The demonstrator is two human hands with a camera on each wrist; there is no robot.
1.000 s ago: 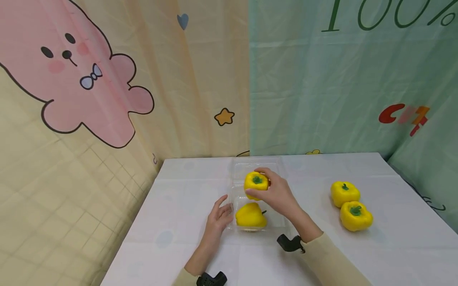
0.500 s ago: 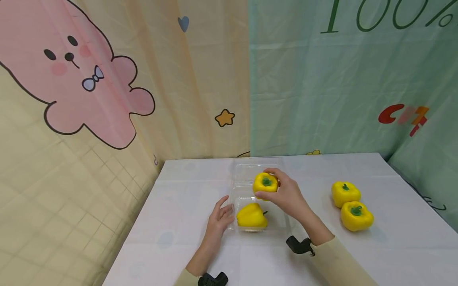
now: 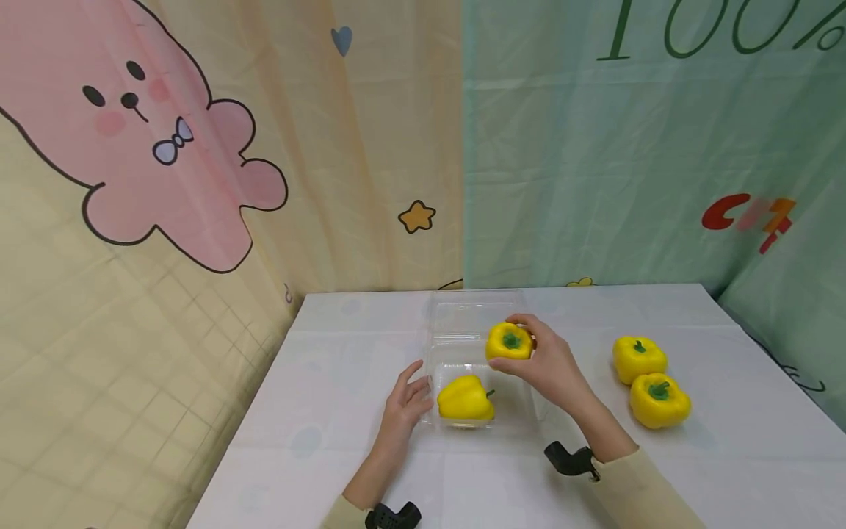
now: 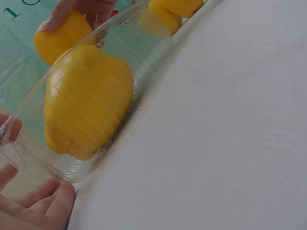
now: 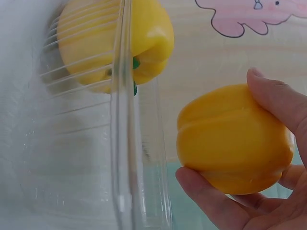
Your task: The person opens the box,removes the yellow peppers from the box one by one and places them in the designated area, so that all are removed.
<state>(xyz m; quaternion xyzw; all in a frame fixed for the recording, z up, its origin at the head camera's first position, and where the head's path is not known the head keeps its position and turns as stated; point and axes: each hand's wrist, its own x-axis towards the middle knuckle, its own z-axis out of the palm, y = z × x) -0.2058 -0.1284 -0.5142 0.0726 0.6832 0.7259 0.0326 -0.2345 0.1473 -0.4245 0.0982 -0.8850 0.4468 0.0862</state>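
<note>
My right hand [image 3: 554, 366] grips a yellow bell pepper [image 3: 509, 341] between thumb and fingers, its green stem facing the head camera. It hangs above the right part of a clear plastic container [image 3: 515, 408]. Inside that container, at the left, a second yellow bell pepper [image 3: 465, 398] lies on its side, stem to the right. My left hand [image 3: 405, 405] rests at the container's left side with loosely extended fingers [image 4: 41, 196] touching its wall and corner. In the right wrist view the held pepper [image 5: 235, 139] is apart from the container's wall [image 5: 122, 143].
Two more yellow bell peppers, a rear one [image 3: 638, 358] and a front one [image 3: 659, 401], sit together on the white table [image 3: 747, 441] at the right. The container's clear lid [image 3: 472, 312] lies folded back behind it. A printed curtain [image 3: 363, 147] stands behind the table.
My right hand has moved to the right with the held bell pepper, from above the container's left part to its right part. The left hand stays at the container's side.
</note>
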